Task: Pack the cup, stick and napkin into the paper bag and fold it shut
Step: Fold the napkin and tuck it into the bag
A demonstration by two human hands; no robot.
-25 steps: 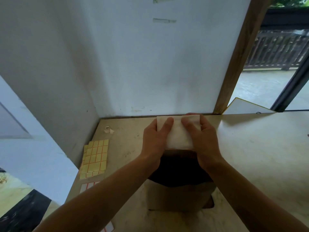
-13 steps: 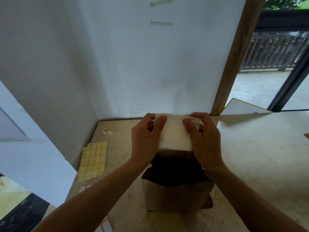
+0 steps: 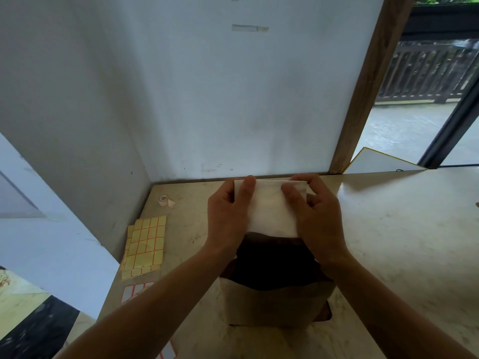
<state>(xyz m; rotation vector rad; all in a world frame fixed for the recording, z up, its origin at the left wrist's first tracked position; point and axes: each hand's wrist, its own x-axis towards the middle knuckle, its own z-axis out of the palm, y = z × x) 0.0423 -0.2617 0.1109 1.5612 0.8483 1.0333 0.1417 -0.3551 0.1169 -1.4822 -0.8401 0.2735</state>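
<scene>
A brown paper bag [image 3: 274, 304] stands upright on the table, its mouth open and dark inside. Just above the far rim of the bag I hold a folded white napkin [image 3: 270, 208] with both hands. My left hand [image 3: 228, 213] grips its left edge with the thumb on the near face. My right hand [image 3: 316, 216] grips its right edge the same way. The napkin's lower edge sits at the bag's far rim. The cup and the stick are not visible; the bag's inside is too dark to tell.
A sheet of yellow stickers [image 3: 146, 247] lies left of the bag, with red-bordered white labels [image 3: 134, 292] nearer me. A small tape roll [image 3: 163, 200] sits by the left wall. White walls close the back and left. A wooden post [image 3: 363, 99] and a white board [image 3: 381, 161] stand at right.
The napkin and both hands have risen slightly above the bag's far rim, and my fingers have shifted along the napkin's top edge. The bag stays put.
</scene>
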